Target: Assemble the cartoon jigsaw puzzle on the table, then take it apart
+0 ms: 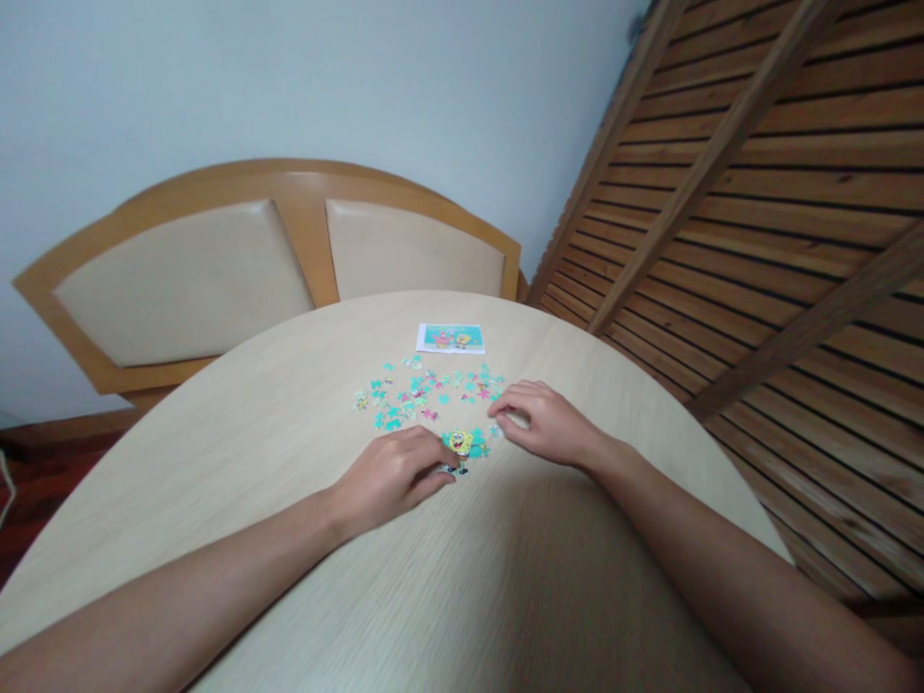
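Note:
A partly joined section of jigsaw puzzle (460, 442), with a yellow cartoon figure on turquoise, lies flat on the table. My left hand (400, 472) is at its left edge, fingers curled over it and thumb below, gripping the edge. To the right, my right hand (549, 422) has its thumb and index finger closed in a pinch low over the table. Whatever sits between those fingertips is too small to make out. A pale puzzle piece (495, 430) lies just under them. Loose turquoise, pink and yellow puzzle pieces (415, 393) are scattered beyond both hands.
Behind the pieces lies a reference picture (452, 338) on white paper. The round wooden table (289, 395) meets a padded chair back (180, 279) at its far side. A slatted wooden panel (722, 241) slants along the right, and a pale wall (404, 87) stands behind.

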Motion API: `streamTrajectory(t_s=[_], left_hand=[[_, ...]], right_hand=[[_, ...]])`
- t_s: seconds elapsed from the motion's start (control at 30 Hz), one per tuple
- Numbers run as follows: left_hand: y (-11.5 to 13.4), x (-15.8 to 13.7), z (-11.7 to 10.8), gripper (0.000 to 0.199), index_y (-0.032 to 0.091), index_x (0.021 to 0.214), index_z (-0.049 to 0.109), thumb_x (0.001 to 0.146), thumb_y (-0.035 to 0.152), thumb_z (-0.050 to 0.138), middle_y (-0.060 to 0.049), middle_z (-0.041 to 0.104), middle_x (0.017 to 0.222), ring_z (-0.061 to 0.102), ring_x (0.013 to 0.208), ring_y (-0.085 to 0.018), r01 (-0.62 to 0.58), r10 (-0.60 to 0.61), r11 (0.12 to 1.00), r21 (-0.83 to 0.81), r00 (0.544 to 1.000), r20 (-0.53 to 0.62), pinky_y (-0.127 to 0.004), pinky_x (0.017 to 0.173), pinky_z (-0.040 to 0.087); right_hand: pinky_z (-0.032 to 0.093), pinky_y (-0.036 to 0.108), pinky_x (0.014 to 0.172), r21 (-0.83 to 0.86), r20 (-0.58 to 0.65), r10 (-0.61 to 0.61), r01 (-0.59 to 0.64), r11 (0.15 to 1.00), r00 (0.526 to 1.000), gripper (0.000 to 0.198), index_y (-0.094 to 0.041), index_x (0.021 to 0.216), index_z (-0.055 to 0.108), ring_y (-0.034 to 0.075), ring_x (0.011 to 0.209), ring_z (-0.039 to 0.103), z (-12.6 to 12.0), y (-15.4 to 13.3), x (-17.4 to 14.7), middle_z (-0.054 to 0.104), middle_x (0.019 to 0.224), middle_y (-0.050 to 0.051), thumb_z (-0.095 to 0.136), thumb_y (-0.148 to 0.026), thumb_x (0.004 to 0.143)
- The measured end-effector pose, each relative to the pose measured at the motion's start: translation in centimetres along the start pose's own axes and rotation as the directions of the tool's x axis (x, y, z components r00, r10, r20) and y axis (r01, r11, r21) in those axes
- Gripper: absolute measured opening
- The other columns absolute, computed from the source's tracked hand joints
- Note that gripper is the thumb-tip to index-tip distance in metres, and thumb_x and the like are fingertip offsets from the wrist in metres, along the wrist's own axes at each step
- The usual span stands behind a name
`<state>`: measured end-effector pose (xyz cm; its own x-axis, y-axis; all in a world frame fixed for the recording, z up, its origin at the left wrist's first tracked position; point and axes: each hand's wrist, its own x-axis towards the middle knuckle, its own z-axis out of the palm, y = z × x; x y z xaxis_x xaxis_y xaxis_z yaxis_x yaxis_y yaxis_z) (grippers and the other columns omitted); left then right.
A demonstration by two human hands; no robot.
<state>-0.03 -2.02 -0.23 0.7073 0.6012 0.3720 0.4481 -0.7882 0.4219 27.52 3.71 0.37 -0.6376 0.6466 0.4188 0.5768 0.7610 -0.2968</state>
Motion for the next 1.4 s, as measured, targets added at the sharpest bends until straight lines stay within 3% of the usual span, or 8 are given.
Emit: streamTrajectory(t_s=[0.23,0.57,0.9,1.17,1.23,1.3,1.4], left_hand=[[-0.1,-0.1,0.0,0.012,0.021,0.104,0.065,0.099,0.029,0.058,-0.005,0.072,0.101,0.067,0.096,-0.02,0.038,-0.038,0.999,0.02,0.999,0.009,-0.034,0.085,0.054],[-0.1,-0.1,0.2,0.02,0.022,0.115,0.067,0.097,0.026,0.056,-0.006,0.071,0.119,0.065,0.113,-0.021,0.044,-0.043,0.998,0.05,0.999,-0.019,-0.04,0.099,0.053],[0.8,0.1,-0.3,0.026,0.024,0.12,0.067,0.097,0.029,0.055,-0.006,0.068,0.127,0.063,0.118,-0.022,-0.161,0.161,0.987,-0.011,0.975,0.153,-0.041,0.104,0.05],[1.5,0.3,-0.5,0.034,0.026,0.129,0.062,0.095,0.029,0.058,-0.007,0.065,0.133,0.061,0.122,-0.023,-0.241,0.254,0.966,-0.089,0.949,0.186,-0.041,0.106,0.049],[1.1,0.3,-0.4,0.032,0.025,0.126,0.063,0.096,0.026,0.055,-0.007,0.067,0.129,0.063,0.119,-0.022,-0.172,0.173,0.985,-0.02,0.98,0.098,-0.041,0.104,0.051],[0.4,0.3,-0.3,0.028,0.023,0.122,0.065,0.097,0.024,0.051,-0.008,0.069,0.124,0.064,0.114,-0.023,-0.018,0.022,0.996,0.091,0.999,-0.046,-0.044,0.101,0.052],[-1.1,0.3,-0.2,0.03,0.02,0.122,0.065,0.096,0.023,0.051,-0.01,0.069,0.125,0.063,0.115,-0.027,0.164,-0.13,0.962,0.22,0.978,-0.16,-0.051,0.1,0.05]], right_hand=[[0.047,0.037,0.089,0.076,0.071,-0.147,0.142,0.987,0.987,0.015,-0.022,0.1,0.073,0.021,0.091,0.066,-0.3,-1.0,0.1,0.074,0.096,0.006,0.063,-0.026,0.091],[0.047,0.04,0.091,-0.037,0.125,-0.01,0.015,0.999,0.992,0.021,-0.021,0.104,0.075,0.024,0.098,0.064,-0.8,0.6,-0.4,0.072,0.1,0.008,0.07,-0.034,0.088],[0.046,0.037,0.087,0.006,0.09,-0.012,0.011,1.0,0.996,0.013,-0.02,0.095,0.074,0.021,0.092,0.064,-0.2,0.9,-0.4,0.072,0.093,0.006,0.067,-0.031,0.091],[0.045,0.037,0.088,-0.002,0.061,0.006,-0.006,1.0,0.998,0.013,-0.021,0.096,0.072,0.021,0.095,0.063,0.8,0.5,0.0,0.072,0.095,0.005,0.066,-0.033,0.093],[0.045,0.037,0.088,-0.005,0.071,0.009,-0.008,1.0,0.997,0.014,-0.021,0.098,0.072,0.021,0.096,0.063,0.8,0.3,0.0,0.072,0.096,0.005,0.065,-0.033,0.094],[0.045,0.037,0.089,-0.008,0.076,0.01,-0.009,1.0,0.997,0.015,-0.021,0.1,0.072,0.021,0.098,0.063,0.7,0.1,0.1,0.072,0.098,0.005,0.064,-0.033,0.095],[0.045,0.038,0.09,0.001,0.069,-0.009,0.009,1.0,0.998,0.016,-0.021,0.102,0.071,0.022,0.099,0.064,0.4,-0.3,0.1,0.072,0.1,0.006,0.064,-0.033,0.094]])
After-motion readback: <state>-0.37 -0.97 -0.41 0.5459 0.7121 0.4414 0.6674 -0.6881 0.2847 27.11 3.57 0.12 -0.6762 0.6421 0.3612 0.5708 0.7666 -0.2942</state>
